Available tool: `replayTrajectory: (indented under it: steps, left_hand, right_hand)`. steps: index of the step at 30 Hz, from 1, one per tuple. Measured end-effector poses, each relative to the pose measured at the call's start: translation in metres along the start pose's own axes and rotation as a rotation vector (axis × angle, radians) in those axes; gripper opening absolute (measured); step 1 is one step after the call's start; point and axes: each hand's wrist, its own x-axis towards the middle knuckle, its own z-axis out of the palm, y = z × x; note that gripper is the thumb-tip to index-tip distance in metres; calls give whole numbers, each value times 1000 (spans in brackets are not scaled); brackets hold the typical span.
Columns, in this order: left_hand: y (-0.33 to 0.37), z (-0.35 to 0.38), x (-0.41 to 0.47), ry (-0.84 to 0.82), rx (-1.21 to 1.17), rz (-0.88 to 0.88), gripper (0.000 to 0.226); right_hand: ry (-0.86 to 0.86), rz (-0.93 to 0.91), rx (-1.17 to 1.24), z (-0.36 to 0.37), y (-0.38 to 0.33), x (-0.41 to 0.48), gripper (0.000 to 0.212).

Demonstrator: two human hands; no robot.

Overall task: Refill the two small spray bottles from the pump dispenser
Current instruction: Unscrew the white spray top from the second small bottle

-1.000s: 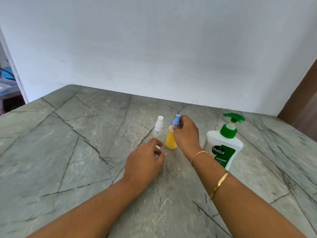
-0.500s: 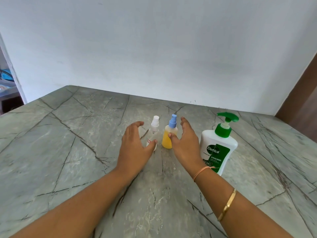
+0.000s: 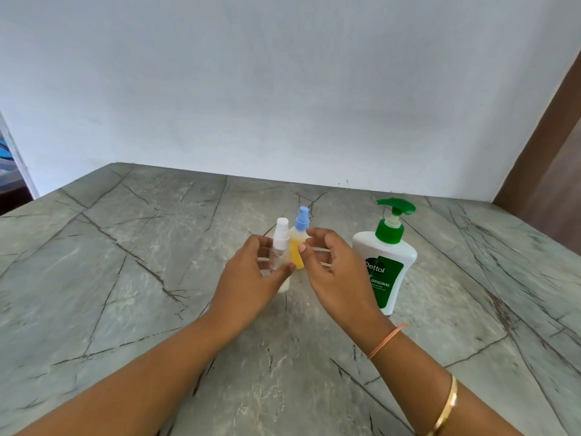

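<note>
Now your left hand (image 3: pixel 251 278) has clamped fingers on the clear spray bottle (image 3: pixel 280 243), left of the pump dispenser (image 3: pixel 385 265); right hand (image 3: pixel 333 269) fingers apart, empty. Uncapping likely follows.

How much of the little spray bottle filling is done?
Barely any. Done: nothing yet. The clear bottle looks empty, and both spray tops are on. In hand: the left hand grips the clear bottle, and the right hand hovers open beside the yellow bottle. Left: take off both tops, fill each bottle from the pump dispenser, and close them.
</note>
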Motion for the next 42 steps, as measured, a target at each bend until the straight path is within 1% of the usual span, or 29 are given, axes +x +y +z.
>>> replayTrajectory:
  steps: [3,6,10,14,17,20,25,27,30,31,33,35,36,39,42]
  left_hand:
    - [8,5,-12,-37,34,23,27]
    - [9,10,-18,-73,98,19,30]
    - [9,11,-20,-97,84,-3,30]
    - [8,9,-19,-118,41,-9,29]
    - [8,7,-17,-146,20,-4,27]
    - [8,6,-15,-179,7,5,26]
    - [6,6,-13,-209,-19,31,25]
    - [4,6,-12,-220,-23,30,25]
    - [1,5,-10,-246,-50,20,25]
    - [1,5,-10,-250,-60,23,24]
    - [1,6,-10,-248,-57,35,23]
    - [1,6,-10,-246,-57,37,24]
    - [0,6,-10,-245,-52,34,25]
    - [-1,7,-10,-241,-36,32,27]
    - [-1,8,-10,-238,-38,37,25]
  right_hand:
    - [51,-128,-170,-2,-1,-5,28]
    - [59,-159,-293,-3,2,-6,31]
    - [46,-127,-331,-4,8,-6,31]
    - [62,-182,-359,0,11,-3,28]
    - [38,-219,-312,-1,13,-3,22]
    - [-24,-245,-262,-3,17,-3,19]
    - [-145,-135,-80,-5,17,-6,34]
    - [-122,-130,-72,-4,16,-6,37]
    - [-50,-187,-107,-3,16,-4,26]
    - [-56,-189,-96,-3,17,-4,28]
    - [-88,-159,-53,-3,17,-5,41]
    - [-95,-141,-59,-1,16,-5,49]
    - [-76,-147,-76,0,16,-5,50]
    - [-9,-159,-62,0,13,-4,44]
    - [-63,-151,49,-2,14,-4,46]
